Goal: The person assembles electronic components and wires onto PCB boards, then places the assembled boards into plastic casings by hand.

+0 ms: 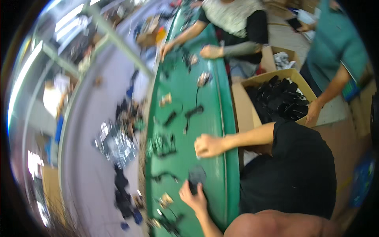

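Observation:
My left hand (194, 198) is at the near part of the green conveyor belt (213, 170), its thumb and fingers closed round the lower end of a dark, flat, rounded piece (197, 173). Farther along, my right hand (210, 145) is curled into a fist just above the belt. A small pale bit shows under its fingers; what it is cannot be made out. Left of my hands lie a black cable (165, 176), a clear-wrapped bundle (162, 145) and a small tan piece (166, 200). Blur hides fine detail.
A cardboard box (241, 103) of black rounded pieces stands right of the belt. One co-worker (237, 23) reaches over its far part; another (333, 51) has a hand at the box. A pale side table (85, 150) holds clear bags (116, 144) and dark parts.

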Demonstrator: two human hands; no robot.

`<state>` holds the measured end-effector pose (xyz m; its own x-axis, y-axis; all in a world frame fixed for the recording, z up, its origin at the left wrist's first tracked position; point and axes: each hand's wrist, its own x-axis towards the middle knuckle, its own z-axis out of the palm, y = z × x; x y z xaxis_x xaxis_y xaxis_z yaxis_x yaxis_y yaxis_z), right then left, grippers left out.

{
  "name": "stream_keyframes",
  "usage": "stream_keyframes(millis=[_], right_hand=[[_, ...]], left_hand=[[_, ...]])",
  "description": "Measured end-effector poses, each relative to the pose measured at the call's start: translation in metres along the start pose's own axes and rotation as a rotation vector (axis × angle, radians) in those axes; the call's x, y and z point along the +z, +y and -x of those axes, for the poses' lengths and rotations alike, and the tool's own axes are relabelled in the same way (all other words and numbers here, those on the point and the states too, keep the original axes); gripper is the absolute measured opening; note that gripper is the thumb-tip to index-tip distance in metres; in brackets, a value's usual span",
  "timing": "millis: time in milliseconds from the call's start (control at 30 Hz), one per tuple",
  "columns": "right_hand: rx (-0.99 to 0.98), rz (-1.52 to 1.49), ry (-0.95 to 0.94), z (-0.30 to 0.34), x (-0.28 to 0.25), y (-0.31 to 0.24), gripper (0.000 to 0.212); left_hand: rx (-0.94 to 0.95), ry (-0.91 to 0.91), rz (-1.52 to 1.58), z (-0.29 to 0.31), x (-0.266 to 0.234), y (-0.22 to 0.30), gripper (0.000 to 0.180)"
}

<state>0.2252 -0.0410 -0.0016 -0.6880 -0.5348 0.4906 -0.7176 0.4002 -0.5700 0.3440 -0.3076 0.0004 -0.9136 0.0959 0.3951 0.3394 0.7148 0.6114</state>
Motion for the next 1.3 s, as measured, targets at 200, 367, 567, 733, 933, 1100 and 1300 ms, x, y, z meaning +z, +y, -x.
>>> stream_keyframes(millis=[200, 367, 567, 733, 933, 1100, 1300], right_hand=[[0.064, -0.174, -0.06, -0.025, -0.021, -0.017, 0.012], [0.071, -0.219, -0.251, -0.042, 0.012, -0.025, 0.009], [0.026, -0.141, -0.244, -0.035, 0.018, -0.029, 0.008], [0.006, -0.113, -0.233, -0.035, 0.02, -0.03, 0.008], [0.052, -0.183, 0.005, -0.066, 0.018, -0.012, 0.027], [0.702, 0.02, 0.094, -0.159, -0.013, 0.033, 0.06], [0.611, 0.156, 0.064, -0.174, 0.015, 0.151, 0.037]], left_hand=[[0.004, -0.015, -0.035, -0.03, 0.011, 0.017, 0.06], [-0.096, -0.017, -0.01, -0.023, 0.009, 0.017, 0.062], [-0.096, -0.022, -0.016, -0.021, 0.008, 0.023, 0.062], [-0.09, -0.04, -0.033, -0.02, 0.008, 0.02, 0.063], [-0.076, -0.019, -0.041, -0.022, 0.008, 0.016, 0.062], [-0.005, -0.008, -0.025, -0.032, 0.013, 0.015, 0.059], [0.163, -0.008, 0.05, -0.036, 0.038, 0.013, 0.057]])
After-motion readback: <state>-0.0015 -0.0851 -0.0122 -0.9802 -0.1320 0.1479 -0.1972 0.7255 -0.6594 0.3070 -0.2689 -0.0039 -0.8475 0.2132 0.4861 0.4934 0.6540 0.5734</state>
